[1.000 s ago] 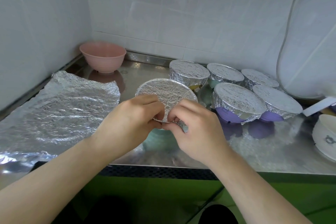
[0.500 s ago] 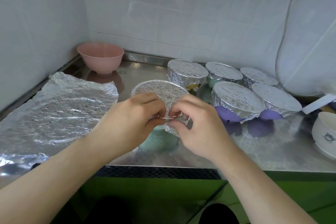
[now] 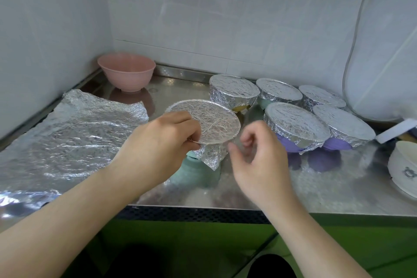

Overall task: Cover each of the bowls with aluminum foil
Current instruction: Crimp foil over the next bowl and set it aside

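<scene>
Teal bowl (image 3: 198,170) mid-counter, foil (image 3: 207,124) stretched flat across its rim, one flap hanging down the near side; five foil-covered bowls (image 3: 295,124) clustered to the right, bare pink bowl (image 3: 126,72) in the back corner. Steel counter (image 3: 293,189), loose foil sheet (image 3: 74,133) at left, white tiled walls (image 3: 203,18). Left hand (image 3: 158,144) pinching the foil at the near rim; right hand (image 3: 259,156) just beside, fingers loosely curled, holding nothing.

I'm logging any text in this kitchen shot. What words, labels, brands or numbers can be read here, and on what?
None can be read.
The white bowl at the right edge bears a small dark blue mark; it looks like a drawing, not letters.
The foil-covered bowls, pink bowl and loose foil sheet show no print.
</scene>
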The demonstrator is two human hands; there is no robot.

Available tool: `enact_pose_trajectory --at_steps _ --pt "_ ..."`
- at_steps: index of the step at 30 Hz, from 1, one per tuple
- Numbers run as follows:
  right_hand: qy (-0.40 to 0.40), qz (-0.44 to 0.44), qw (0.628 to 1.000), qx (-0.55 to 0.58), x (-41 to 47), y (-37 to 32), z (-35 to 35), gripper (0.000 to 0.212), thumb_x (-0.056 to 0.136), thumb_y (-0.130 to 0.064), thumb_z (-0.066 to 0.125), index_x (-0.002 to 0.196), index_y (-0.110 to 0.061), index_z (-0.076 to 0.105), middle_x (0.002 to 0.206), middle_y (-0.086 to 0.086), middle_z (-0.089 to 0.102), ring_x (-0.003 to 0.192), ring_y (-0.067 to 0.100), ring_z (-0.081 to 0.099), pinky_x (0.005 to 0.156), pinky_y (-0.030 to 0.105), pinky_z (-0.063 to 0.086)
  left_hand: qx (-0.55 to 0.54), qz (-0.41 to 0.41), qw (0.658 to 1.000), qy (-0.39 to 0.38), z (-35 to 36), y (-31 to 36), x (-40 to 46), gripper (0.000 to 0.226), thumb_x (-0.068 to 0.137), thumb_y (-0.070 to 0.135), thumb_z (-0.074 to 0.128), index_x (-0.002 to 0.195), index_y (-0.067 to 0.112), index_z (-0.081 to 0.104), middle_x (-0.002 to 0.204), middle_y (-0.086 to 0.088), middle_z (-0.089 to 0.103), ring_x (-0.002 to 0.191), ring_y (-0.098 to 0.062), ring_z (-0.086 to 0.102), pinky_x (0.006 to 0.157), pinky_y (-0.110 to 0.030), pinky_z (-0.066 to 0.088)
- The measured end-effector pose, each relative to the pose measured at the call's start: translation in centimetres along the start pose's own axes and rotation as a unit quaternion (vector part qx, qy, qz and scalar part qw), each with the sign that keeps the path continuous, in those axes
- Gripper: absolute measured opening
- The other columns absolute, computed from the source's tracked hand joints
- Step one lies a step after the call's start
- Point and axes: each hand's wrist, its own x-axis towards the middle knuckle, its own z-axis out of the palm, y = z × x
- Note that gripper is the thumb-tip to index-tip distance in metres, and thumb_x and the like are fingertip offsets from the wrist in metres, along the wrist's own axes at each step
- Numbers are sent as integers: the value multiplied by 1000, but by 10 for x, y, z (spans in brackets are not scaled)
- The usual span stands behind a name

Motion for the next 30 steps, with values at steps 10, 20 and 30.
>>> enact_pose_trajectory --at_steps 10,20,30 --pt "-60 395 787 469 -16 -13 17 37 98 16 61 87 -12 41 63 7 62 68 30 75 61 30 60 -1 1 1000 8 6 14 -6 12 91 34 73 97 28 64 103 15 58 60 -12 50 52 -38 53" --pt "-29 304 892 335 -29 -21 34 33 93 -9 80 111 -14 52 73 5 70 59 17 63 61 27 52 -8 4 1000 12 10 16 -8 9 93 31 70 94 25 64 97 13 56 59 -14 48 48 -39 51" --pt "14 189 974 128 -33 -13 38 19 98 -37 75 97 -38 56 87 -7 69 62 20 70 59 46 57 1 8 1000 19 11 16 -8 8 94 28 69 92 23 64 95 12 57 56 -17 50 46 -38 50"
